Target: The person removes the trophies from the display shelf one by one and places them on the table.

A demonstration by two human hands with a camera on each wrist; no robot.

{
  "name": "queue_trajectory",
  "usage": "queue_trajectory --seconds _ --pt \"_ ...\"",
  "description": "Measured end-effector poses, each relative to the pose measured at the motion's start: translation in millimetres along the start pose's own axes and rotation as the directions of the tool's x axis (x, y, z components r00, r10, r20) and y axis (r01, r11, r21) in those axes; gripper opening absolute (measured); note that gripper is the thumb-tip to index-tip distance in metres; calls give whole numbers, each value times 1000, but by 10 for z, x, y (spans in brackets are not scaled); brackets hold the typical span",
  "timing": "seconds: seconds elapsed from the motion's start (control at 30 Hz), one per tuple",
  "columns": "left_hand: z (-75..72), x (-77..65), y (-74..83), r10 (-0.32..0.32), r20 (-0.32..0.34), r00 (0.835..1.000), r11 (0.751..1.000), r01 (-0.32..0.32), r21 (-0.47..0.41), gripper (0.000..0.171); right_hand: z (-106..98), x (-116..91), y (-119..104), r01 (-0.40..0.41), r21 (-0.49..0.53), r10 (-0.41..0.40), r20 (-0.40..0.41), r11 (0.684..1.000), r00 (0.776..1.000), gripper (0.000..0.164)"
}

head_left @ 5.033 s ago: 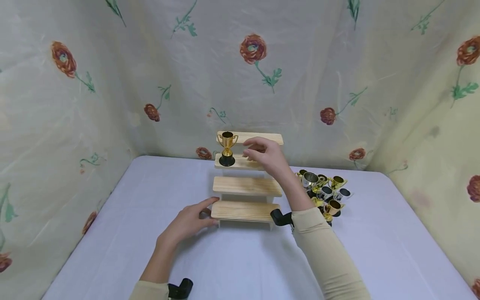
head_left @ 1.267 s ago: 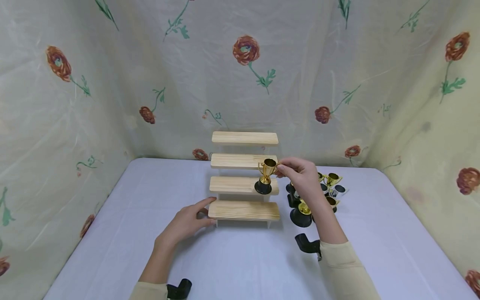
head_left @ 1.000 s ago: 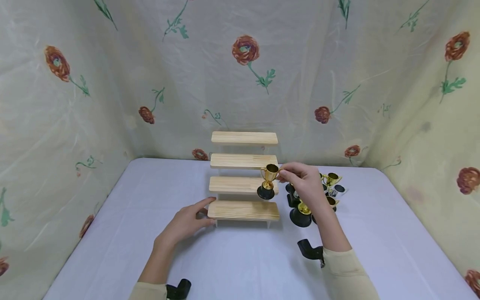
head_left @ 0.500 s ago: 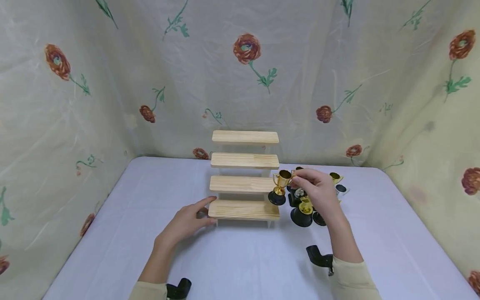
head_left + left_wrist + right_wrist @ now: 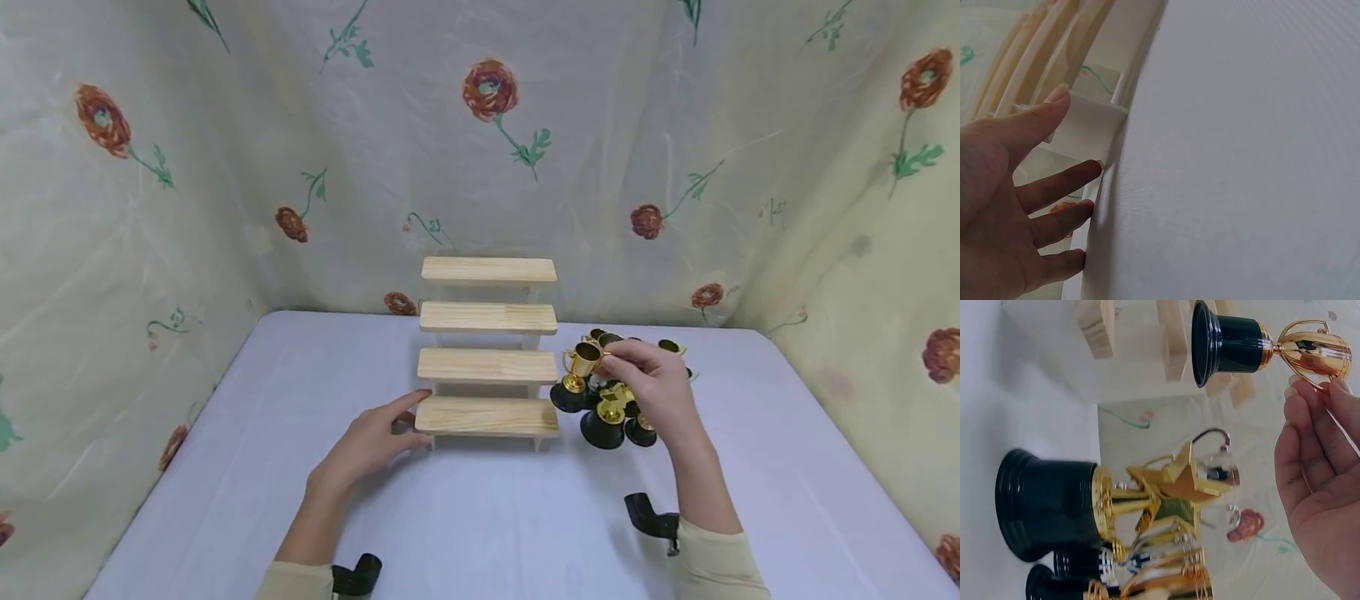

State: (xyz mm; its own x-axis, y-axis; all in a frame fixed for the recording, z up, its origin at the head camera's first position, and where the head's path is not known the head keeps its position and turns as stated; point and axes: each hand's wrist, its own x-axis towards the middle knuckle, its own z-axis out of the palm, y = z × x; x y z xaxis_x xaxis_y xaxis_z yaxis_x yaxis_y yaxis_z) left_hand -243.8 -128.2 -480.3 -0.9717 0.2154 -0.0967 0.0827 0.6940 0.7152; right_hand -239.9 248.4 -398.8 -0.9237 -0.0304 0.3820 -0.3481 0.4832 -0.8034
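Observation:
My right hand pinches one handle of a small gold trophy cup with a black base. In the right wrist view this gold cup appears clear of the table, its base toward the wooden steps. Behind and beside it, several gold and silver trophies stand in a group, among them a gold star trophy; the right hand hides part of this group. At the left end of a four-step wooden display stand, my left hand touches the lowest step with fingers spread, thumb by the step's edge in the left wrist view.
All of this stands on a white-covered table. A flower-printed curtain closes off the back and both sides, close behind the stand. The trophy group sits just right of the stand. A black wrist mount juts from the right wrist.
The gold cup was on the second step from the top; my right hand has since lifted it off and carried it right and down toward the trophy group. The left hand has stayed at the stand.

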Motion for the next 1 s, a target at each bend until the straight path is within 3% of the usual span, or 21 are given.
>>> queue_trajectory --seconds 0.63,1.0 --pt "-9 -5 2 11 -6 1000 1000 -10 6 69 -378 -178 150 -32 -24 33 4 999 999 20" --pt "16 -17 0 18 0 1000 1000 -18 2 69 -518 -266 208 10 -27 -10 13 1000 1000 13"
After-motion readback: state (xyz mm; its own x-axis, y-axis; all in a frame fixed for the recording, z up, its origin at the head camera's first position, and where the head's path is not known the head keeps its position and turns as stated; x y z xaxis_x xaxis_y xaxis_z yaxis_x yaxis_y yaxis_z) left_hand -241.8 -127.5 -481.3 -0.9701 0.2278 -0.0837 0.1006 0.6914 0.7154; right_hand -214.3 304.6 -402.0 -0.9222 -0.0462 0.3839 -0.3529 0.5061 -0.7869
